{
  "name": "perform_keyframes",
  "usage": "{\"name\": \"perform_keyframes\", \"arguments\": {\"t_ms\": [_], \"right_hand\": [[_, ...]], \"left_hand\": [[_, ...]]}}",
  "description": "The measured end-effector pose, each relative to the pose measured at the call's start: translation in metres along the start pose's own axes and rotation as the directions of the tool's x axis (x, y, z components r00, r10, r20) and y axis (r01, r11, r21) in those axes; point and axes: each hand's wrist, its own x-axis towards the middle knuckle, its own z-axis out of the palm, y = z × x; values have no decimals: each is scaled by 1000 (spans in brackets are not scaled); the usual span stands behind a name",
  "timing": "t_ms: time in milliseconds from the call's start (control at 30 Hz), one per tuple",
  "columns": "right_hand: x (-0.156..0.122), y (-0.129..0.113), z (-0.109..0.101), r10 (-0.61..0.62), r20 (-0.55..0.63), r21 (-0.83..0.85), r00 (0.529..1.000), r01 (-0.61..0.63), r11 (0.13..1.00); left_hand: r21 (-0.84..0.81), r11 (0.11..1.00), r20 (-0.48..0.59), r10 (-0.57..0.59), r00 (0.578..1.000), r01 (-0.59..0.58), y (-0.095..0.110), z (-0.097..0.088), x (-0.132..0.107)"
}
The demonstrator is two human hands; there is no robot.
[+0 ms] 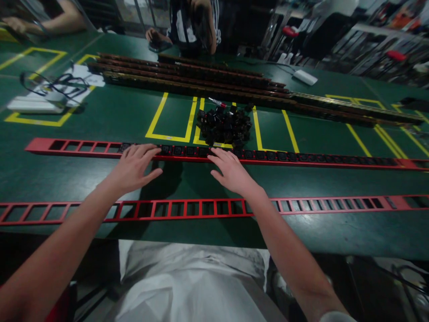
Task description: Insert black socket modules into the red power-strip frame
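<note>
A long red metal strip (43,146) runs across the green table, its row of square openings mostly filled with black sockets (259,155). Toward its left end several openings have nothing in them. My left hand (136,166) rests with spread fingers on the sockets near that end. Farther right along the same strip, my right hand (231,170) lies with fingers apart, the fingertips on the sockets. Neither hand grips anything. Just behind the strip is a heap of loose black sockets (224,126), with a red-tipped, pen-like tool (217,102) beside it.
Nearer me lies a second red strip (184,217) with open slots. Several long dark strips (187,80) are stacked at the back. White boxes with black cable (36,105) sit far left, a white power strip (304,77) back right. Other people sit across the table (110,179).
</note>
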Motion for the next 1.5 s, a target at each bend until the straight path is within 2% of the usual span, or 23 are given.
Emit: {"name": "perform_keyframes", "arguments": {"t_ms": [100,167,267,333,400,533,700,867,1100,1233,1500], "right_hand": [[-37,-15,-18,-32,124,-51,992,38,998],[-67,-24,-23,-14,185,-59,983,25,998],[-104,-32,-22,94,230,-86,969,-76,993],[-119,-32,-17,164,244,-110,956,-141,984],[-124,-30,-13,206,243,-118,948,-182,976],[-122,-23,-9,215,230,-84,949,-201,976],[-123,-22,-16,196,215,-48,957,-190,981],[-132,-18,-25,208,177,-56,962,-201,978],[-145,-12,-33,228,157,-52,961,-222,974],[-148,-8,-29,246,144,-46,959,-241,969],[-148,-1,-16,247,129,-32,960,-244,969]], "left_hand": [[-68,991,94,123,988,-117,31,2,-36],[-76,986,101,155,983,-148,46,8,-63],[-58,987,71,155,985,-151,55,21,-93],[-30,993,41,115,992,-114,54,29,-102],[0,996,19,85,996,-85,51,36,-104],[-4,993,37,122,992,-121,49,40,-97],[-88,986,12,141,990,-139,50,35,-91],[-60,987,-8,146,989,-146,58,25,-79],[-70,983,34,171,985,-169,68,26,-67],[-41,984,82,176,981,-174,70,29,-66],[-67,988,80,148,986,-143,73,35,-68]]}}
